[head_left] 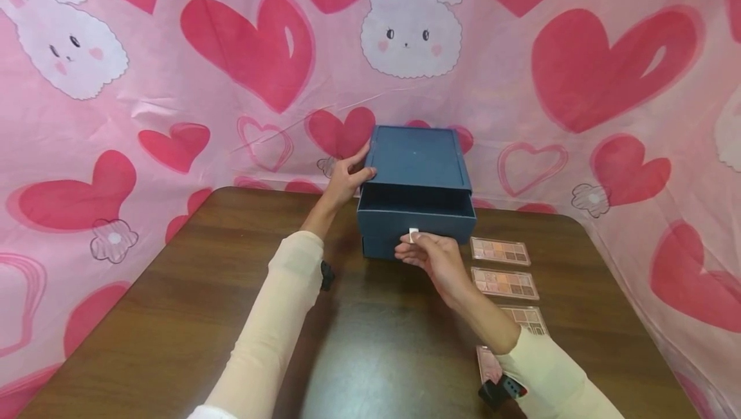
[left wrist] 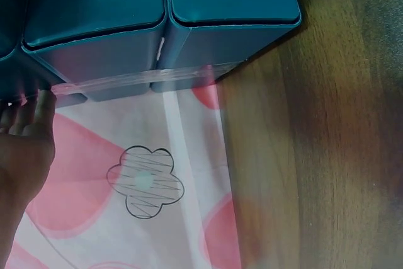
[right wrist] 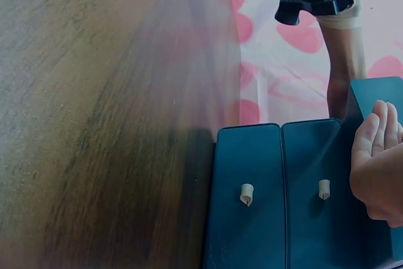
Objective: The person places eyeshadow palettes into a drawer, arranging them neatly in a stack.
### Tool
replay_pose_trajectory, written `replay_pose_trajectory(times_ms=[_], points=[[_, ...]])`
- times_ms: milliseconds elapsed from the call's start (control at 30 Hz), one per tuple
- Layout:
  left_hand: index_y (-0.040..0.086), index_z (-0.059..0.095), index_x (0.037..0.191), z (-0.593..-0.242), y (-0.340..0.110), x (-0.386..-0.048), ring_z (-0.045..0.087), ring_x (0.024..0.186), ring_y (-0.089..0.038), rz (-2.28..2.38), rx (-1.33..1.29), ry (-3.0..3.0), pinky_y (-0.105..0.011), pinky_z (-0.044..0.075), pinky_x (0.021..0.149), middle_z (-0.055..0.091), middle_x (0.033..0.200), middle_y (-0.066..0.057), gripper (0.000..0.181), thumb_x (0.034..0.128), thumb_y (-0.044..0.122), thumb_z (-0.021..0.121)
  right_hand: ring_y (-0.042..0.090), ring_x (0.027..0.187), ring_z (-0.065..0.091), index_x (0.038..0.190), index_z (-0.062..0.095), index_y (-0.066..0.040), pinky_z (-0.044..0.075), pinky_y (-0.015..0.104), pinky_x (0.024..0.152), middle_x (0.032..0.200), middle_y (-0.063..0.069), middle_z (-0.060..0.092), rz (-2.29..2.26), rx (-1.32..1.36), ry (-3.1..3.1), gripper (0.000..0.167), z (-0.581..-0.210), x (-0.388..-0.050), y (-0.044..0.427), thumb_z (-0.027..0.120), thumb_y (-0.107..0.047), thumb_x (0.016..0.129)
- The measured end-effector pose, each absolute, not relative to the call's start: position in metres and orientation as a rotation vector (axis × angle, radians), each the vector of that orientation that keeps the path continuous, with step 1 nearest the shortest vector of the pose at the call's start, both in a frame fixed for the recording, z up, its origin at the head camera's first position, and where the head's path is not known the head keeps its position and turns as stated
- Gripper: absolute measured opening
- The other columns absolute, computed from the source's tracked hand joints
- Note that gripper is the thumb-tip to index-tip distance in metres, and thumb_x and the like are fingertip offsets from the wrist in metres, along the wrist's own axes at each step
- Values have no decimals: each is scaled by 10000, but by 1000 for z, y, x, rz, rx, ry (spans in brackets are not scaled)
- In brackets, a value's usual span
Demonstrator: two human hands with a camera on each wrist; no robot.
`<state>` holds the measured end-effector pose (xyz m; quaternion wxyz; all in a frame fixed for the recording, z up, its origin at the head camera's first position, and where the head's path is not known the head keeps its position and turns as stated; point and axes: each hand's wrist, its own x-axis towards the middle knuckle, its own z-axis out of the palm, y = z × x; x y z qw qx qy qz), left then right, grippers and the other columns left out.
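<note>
A dark blue drawer box (head_left: 417, 158) stands on the table, its top drawer (head_left: 379, 221) pulled partway out. Nothing shows in the visible part of that drawer. My right hand (head_left: 440, 264) pinches the drawer's small white pull tab (head_left: 413, 234) between thumb and fingers. Against the box's left side rests my left hand (head_left: 346, 181), its thumb at the top edge and its fingers along the side wall. In the right wrist view, two lower drawers (right wrist: 249, 155) are closed, each with a white tab (right wrist: 324, 189).
Several eyeshadow palettes (head_left: 500, 251) lie in a column on the wooden table (head_left: 231, 290), right of the box; my right forearm partly covers the nearer ones. A pink cloth (head_left: 324, 91) with hearts and rabbits hangs close behind the box.
</note>
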<state>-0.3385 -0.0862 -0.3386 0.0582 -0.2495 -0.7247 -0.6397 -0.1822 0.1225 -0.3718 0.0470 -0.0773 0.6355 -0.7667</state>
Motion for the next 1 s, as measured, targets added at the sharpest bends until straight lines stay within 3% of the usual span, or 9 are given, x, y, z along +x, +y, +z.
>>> replay_pose_trajectory(times_ms=[100, 300, 1000], points=[[49, 369, 1557, -339, -86, -339, 353, 1519, -263, -1947, -752, -2191, -426, 299, 1250, 340, 1651, -109, 669, 926, 101, 585, 92, 841, 757, 1095, 682, 92, 604, 243, 844, 838, -78, 789, -2327, -252, 1950, 332, -373, -180, 123, 437, -129, 1060], [76, 361, 1565, -339, -85, -338, 409, 1481, -302, -1983, -752, -2183, -440, 315, 1245, 363, 1639, -127, 674, 930, 120, 584, 91, 837, 753, 1069, 697, 58, 605, 248, 837, 839, -79, 788, -2324, -258, 1946, 310, -375, -173, 123, 439, -114, 1053], [29, 377, 1548, -339, -83, -338, 456, 1419, -263, -2010, -741, -2134, -426, 335, 1233, 408, 1599, -178, 662, 917, 45, 579, 89, 868, 756, 1137, 658, 135, 603, 258, 860, 861, -91, 791, -2297, -270, 1942, 326, -378, -139, 119, 470, -114, 1044]])
